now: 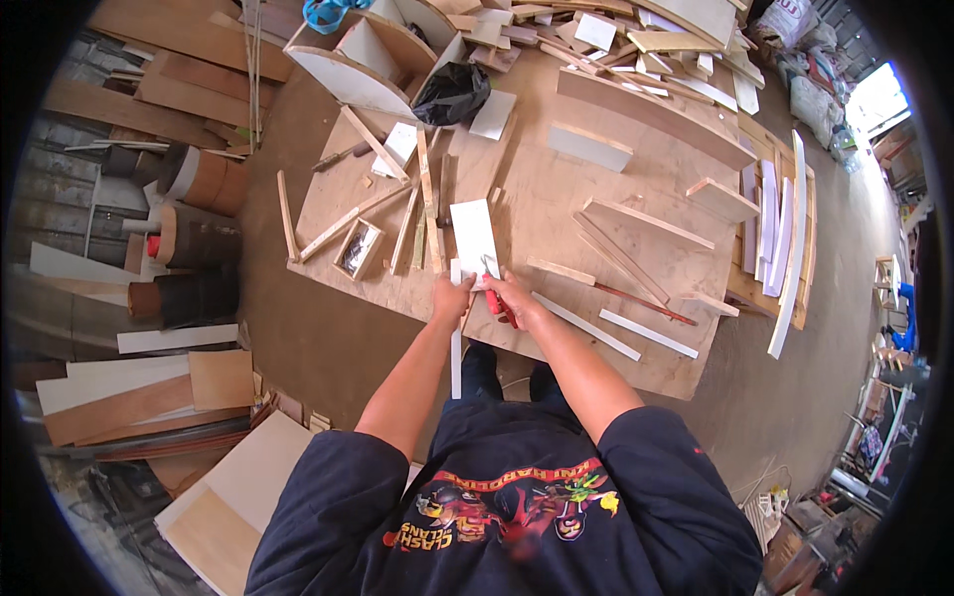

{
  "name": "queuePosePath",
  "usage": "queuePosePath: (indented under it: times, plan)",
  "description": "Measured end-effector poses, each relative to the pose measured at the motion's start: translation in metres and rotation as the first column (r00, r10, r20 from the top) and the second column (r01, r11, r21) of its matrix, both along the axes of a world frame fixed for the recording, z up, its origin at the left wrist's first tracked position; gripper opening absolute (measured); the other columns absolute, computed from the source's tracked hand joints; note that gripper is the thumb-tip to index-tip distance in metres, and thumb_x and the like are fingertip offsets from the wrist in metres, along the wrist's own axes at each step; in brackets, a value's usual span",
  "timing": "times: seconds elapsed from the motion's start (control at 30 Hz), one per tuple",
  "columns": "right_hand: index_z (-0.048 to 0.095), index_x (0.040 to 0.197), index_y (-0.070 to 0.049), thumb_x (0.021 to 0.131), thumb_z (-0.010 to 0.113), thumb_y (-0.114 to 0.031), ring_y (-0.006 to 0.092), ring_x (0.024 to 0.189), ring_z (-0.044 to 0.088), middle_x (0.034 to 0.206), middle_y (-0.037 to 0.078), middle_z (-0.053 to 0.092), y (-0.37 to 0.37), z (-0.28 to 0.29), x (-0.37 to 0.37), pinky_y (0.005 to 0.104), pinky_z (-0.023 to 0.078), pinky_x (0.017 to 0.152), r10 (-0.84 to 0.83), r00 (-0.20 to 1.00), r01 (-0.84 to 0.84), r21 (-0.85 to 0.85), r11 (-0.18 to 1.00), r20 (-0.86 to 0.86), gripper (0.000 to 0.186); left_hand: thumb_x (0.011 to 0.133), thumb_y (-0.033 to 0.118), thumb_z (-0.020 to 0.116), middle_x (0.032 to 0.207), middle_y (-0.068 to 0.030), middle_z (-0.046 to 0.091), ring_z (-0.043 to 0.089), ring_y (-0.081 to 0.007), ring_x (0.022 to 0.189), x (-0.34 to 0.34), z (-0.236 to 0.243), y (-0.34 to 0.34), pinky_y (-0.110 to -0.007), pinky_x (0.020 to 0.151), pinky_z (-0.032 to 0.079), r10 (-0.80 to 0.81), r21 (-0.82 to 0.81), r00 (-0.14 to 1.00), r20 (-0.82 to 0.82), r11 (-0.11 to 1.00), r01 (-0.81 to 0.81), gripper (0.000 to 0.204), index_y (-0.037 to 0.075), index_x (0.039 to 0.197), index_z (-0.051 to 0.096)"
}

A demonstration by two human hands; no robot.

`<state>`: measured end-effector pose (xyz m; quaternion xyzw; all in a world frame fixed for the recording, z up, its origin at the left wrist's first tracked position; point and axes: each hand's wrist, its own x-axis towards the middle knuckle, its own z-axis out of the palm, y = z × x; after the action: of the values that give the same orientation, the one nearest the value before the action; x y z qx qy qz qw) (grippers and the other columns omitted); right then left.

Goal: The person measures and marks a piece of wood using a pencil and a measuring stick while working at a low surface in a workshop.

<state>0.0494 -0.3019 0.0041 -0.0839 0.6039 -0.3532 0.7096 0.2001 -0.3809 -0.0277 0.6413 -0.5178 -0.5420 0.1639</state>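
My left hand (452, 298) is closed on a long, thin white strip (456, 353) that hangs down past the near edge of the plywood table (661, 372). My right hand (512, 298) is wrapped round a red-handled hand tool (492, 298), apparently pliers or snips, whose metal head lies over the lower part of a white board (472, 228) in front of me. Narrow wood battens (427, 184) lie to the left of that board, beside a small wooden box (358, 248) with dark items in it.
A curved cabinet piece (338, 60), a black bag (452, 94) and piled offcuts (646, 40) occupy the far side. Upright boards (651, 119) and loose strips (646, 333) are on the right. Boards (129, 397) are stacked on the floor at left.
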Motion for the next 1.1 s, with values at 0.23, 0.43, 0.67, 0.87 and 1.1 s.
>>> queuePosePath:
  times: [0.23,0.43,0.67,0.87,1.1]
  plan:
    - [0.059,0.118,-0.011,0.081,0.075,-0.030,0.0112,0.075,0.054,0.094,0.000,0.056,-0.022,-0.020,0.017,0.0276,0.046,0.061,-0.111,0.993,0.115,-0.086,0.990,0.048,0.045,0.089,0.026,0.078,0.080,-0.0164,0.074,0.069,-0.0237,0.070,0.010,0.020,-0.037,-0.041,0.069,0.054,-0.125,-0.149,0.991,0.049,0.980,0.131,0.035,-0.008,0.092,0.072]
    - [0.059,0.115,-0.006,0.079,0.082,-0.037,0.0119,0.075,0.054,0.094,0.001,0.058,-0.066,0.013,0.058,0.0281,0.047,0.067,-0.276,0.960,0.262,-0.209,0.942,-0.040,0.053,0.093,0.026,0.075,0.080,-0.0048,0.069,0.062,-0.0129,0.069,0.068,0.000,-0.111,-0.035,0.062,0.050,-0.071,-0.110,0.997,-0.001,0.991,0.070,0.031,-0.005,0.097,0.072]
    - [0.056,0.125,0.000,0.074,0.080,-0.050,0.0386,0.108,0.062,0.122,0.025,0.057,-0.099,-0.028,0.047,0.0470,0.051,0.092,-0.232,0.551,0.197,-0.145,0.970,-0.801,0.075,0.097,0.027,0.072,0.085,-0.0035,0.069,0.058,-0.0104,0.065,0.101,-0.003,-0.161,-0.029,0.056,0.046,0.006,-0.048,0.991,-0.136,0.999,-0.012,0.038,-0.007,0.114,0.071]
    - [0.048,0.140,-0.001,0.080,0.073,-0.053,0.0427,0.128,0.050,0.129,0.027,0.055,-0.140,-0.022,0.027,0.0564,0.042,0.104,-0.041,0.491,0.298,0.124,0.946,-0.870,0.083,0.097,0.028,0.073,0.072,0.0043,0.058,0.042,-0.0038,0.051,0.104,0.021,-0.175,-0.024,0.044,0.031,0.107,0.137,0.957,-0.269,0.988,-0.072,0.036,-0.003,0.114,0.071]
    - [0.051,0.140,-0.003,0.084,0.070,-0.050,0.0419,0.129,0.050,0.131,0.026,0.056,-0.181,-0.040,-0.024,0.0529,0.042,0.106,-0.064,0.425,0.307,0.077,0.949,-0.903,0.075,0.098,0.028,0.070,0.063,0.0057,0.049,0.037,-0.0043,0.045,0.104,0.034,-0.229,-0.024,0.041,0.028,0.186,0.105,0.938,-0.291,0.981,-0.162,0.035,-0.004,0.113,0.068]
